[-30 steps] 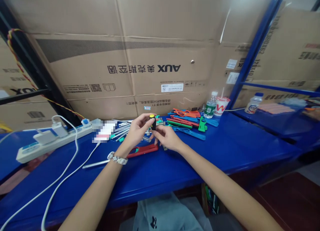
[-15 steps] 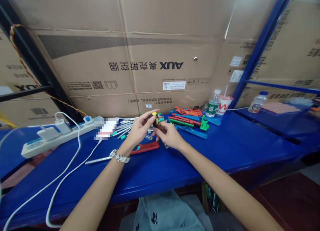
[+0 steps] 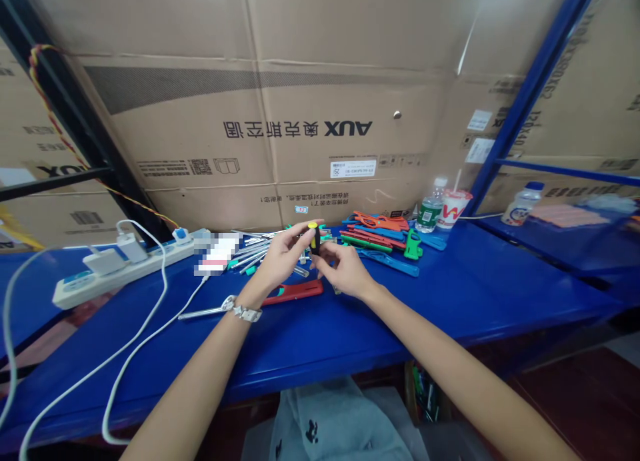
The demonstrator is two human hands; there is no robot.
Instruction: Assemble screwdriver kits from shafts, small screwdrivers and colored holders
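One handle [image 3: 316,240], upright over the counter [image 3: 465,294], is pinched in the left grip [image 3: 284,253], likely for control. Right grip [image 3: 349,269] curls at its four o'clock; can't tell its hold. Red piece [image 3: 303,290]: seven o'clock.

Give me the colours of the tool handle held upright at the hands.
The tool handle is black and yellow, with a yellow top; the head view shows it.

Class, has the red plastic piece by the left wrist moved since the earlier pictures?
No. Against the printed carton behind, the red plastic piece keeps its place; both appear slightly farther right and higher because the camera shifted.
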